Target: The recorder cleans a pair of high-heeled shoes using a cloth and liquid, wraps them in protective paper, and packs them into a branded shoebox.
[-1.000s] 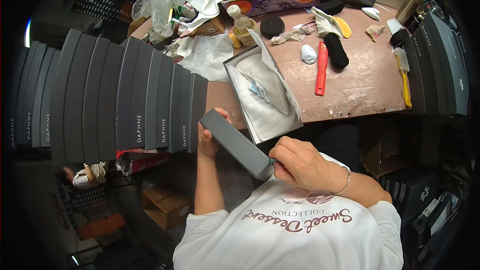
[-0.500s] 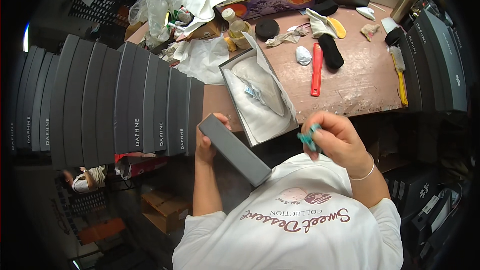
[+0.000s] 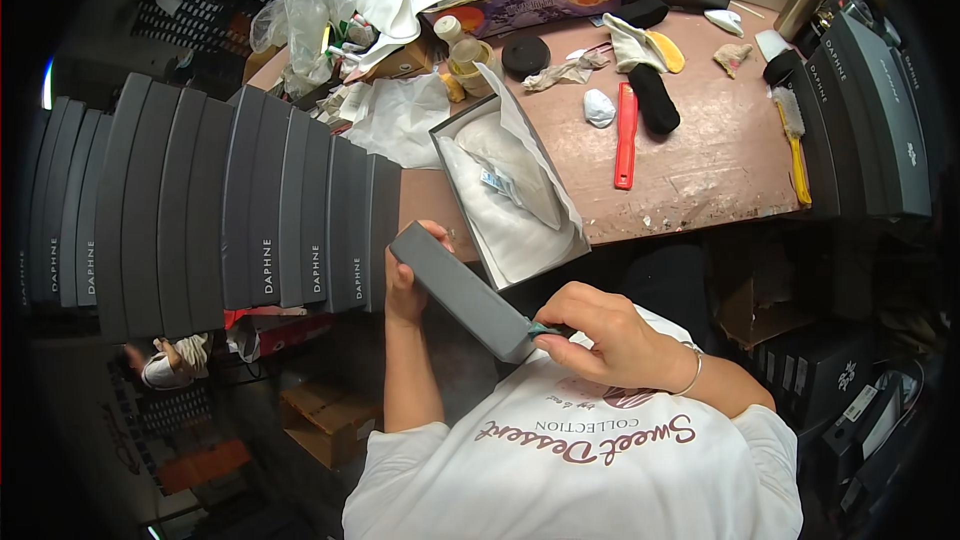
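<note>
My left hand (image 3: pixel 405 285) grips a dark grey shoebox lid (image 3: pixel 462 290) by its upper end and holds it tilted in front of my chest. At the lid's lower right end, my right hand (image 3: pixel 605 338) pinches a small crumpled teal rag (image 3: pixel 545 330) against the edge. Most of the rag is hidden under my fingers. Just beyond the lid, an open shoebox (image 3: pixel 455 185) sits at the table's edge, lined with white tissue paper (image 3: pixel 500 235). A pale wrapped item with a small blue-and-white packet (image 3: pixel 497 181) lies inside.
Dark grey shoeboxes (image 3: pixel 250 190) stand in a row at the left, and more boxes (image 3: pixel 870 120) at the right. On the table (image 3: pixel 715 175) lie a red shoehorn-like tool (image 3: pixel 625 135), black pads (image 3: pixel 654 100), a yellow-handled brush (image 3: pixel 795 145) and a bottle (image 3: pixel 462 50). A person (image 3: pixel 175 365) is far left.
My right hand has moved down and left with the teal rag, from the air beside the shoebox to the lid's lower end. My left hand still holds the lid, almost in the same place.
</note>
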